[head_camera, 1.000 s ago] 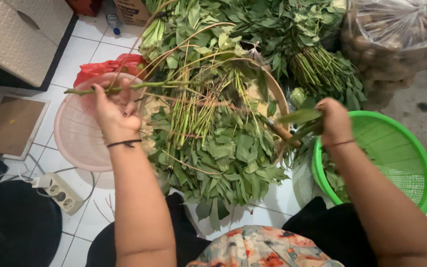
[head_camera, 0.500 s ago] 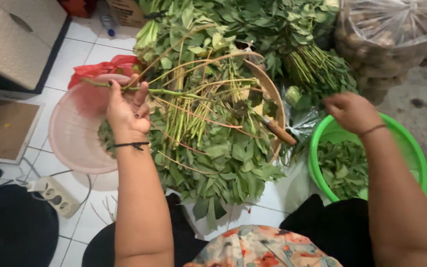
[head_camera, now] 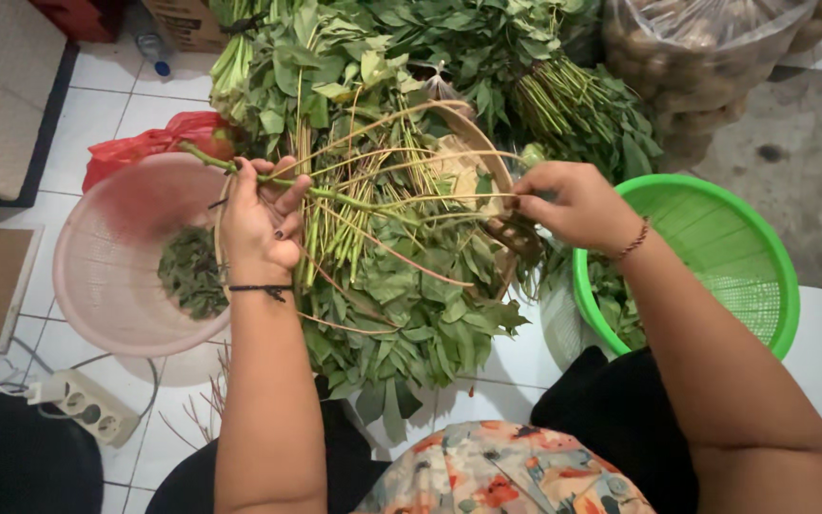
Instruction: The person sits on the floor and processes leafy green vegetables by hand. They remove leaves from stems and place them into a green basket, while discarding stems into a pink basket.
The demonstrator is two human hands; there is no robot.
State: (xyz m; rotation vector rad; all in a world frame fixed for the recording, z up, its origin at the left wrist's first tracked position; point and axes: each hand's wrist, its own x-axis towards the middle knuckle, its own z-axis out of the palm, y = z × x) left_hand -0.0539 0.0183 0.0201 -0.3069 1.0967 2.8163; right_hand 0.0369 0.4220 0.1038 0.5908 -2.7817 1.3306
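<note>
From the head view, looking down past my knees, my left hand (head_camera: 261,221) is raised over the near edge of the pink basket (head_camera: 107,286), and its fingers (head_camera: 289,195) are pinching one long green stem (head_camera: 373,202) near its thick end, thumb pressed against the forefinger with the other fingers half curled behind. That stem runs almost level from left to right across the heap of leafy greens (head_camera: 401,305), so its long axis lies crosswise to my body, and its far end reaches my right hand (head_camera: 573,205). There the fingers are drawn together around the thin tip, closed in a loose pinch over it, though the exact contact is hidden under my knuckles. So the stem is stretched between both hands, above the round woven tray (head_camera: 483,157) that carries the heap. My left hand is nearer the thick end and the pink basket, which already has a small dark pile of picked leaves in it; my right hand is nearer the green basket (head_camera: 715,238), which sits just beside my right wrist with a few leaves at its left side. More bundled greens lie beyond the tray, a clear bag of brown tubers (head_camera: 706,57) stands at the upper right, a red plastic bag (head_camera: 154,143) lies behind the pink basket, and a white power strip (head_camera: 83,407) rests on the tiled floor (head_camera: 126,105) by my left knee.
</note>
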